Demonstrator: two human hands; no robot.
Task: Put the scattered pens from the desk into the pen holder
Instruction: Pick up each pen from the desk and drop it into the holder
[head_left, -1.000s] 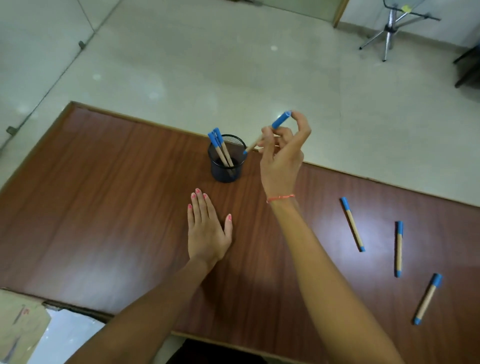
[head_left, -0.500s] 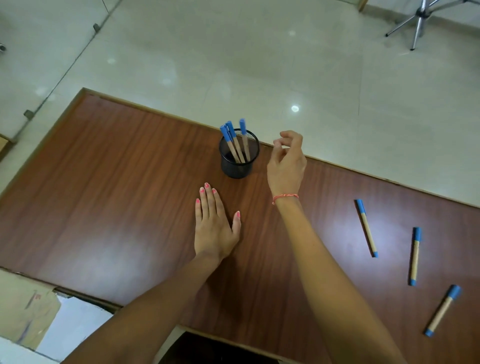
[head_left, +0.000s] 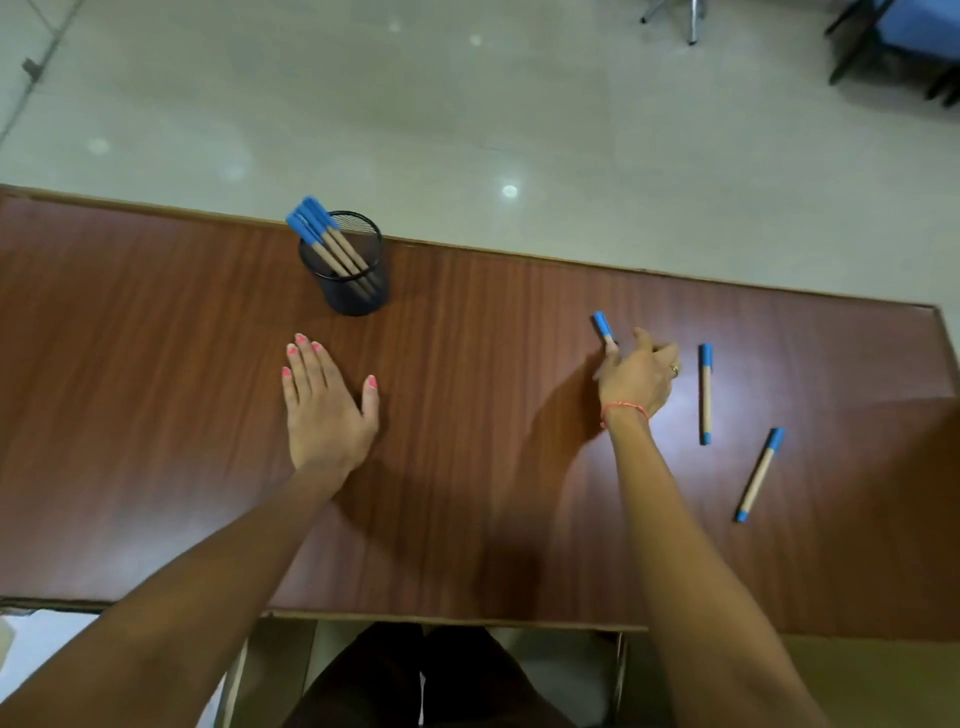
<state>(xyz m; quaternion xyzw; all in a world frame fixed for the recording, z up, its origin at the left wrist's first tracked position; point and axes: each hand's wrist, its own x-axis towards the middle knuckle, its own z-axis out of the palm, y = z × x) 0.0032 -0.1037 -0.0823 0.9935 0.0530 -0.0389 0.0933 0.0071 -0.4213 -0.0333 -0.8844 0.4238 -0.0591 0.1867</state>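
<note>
A black mesh pen holder (head_left: 347, 297) stands near the desk's far edge, with three blue-capped wooden pens (head_left: 324, 240) leaning in it. My left hand (head_left: 322, 405) lies flat and empty on the desk, in front of the holder. My right hand (head_left: 636, 376) is down on the desk to the right, its fingers curled around a pen (head_left: 602, 325). Only that pen's blue cap shows past the fingertips. Two more pens lie loose further right: one (head_left: 705, 397) just beside my right hand, the other (head_left: 757, 475) nearer the front.
The brown wooden desk (head_left: 156, 415) ends at a right edge a little beyond the loose pens. Past its far edge is pale tiled floor, with a stand's legs (head_left: 691, 21) and dark chair legs (head_left: 852, 52) at the top right.
My right hand dropped the pen it held into the holder, then swung right and down onto the nearest loose pen. The view shifted right. My left hand stayed flat.
</note>
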